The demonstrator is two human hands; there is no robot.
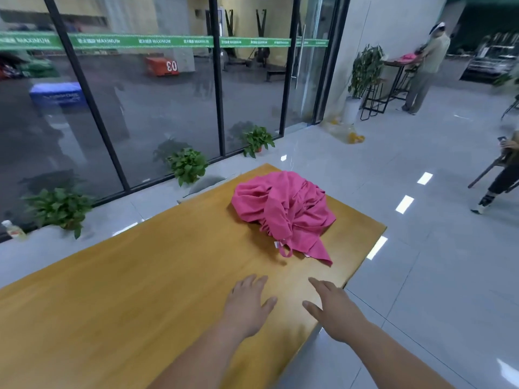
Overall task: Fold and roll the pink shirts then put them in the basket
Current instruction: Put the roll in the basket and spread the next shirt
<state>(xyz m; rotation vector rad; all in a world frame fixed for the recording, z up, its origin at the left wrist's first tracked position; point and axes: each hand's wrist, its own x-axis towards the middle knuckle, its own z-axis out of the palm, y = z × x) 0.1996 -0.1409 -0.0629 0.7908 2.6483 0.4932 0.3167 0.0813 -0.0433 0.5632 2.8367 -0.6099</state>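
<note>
Reaching toward shirts [283, 209] | left grip [247, 301], right grip [334, 310] both spread, empty | I'd peel one off, flatten it on tabletop [140, 276] first.

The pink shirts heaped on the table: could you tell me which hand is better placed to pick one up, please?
Probably the right hand: its outstretched fingers point at the nearest trailing corner of the pink shirts. The left hand, also open, sits slightly further off.

Office lobby: glass wall [140, 108], tiled floor [421, 248], potted plants [187, 165].
</note>
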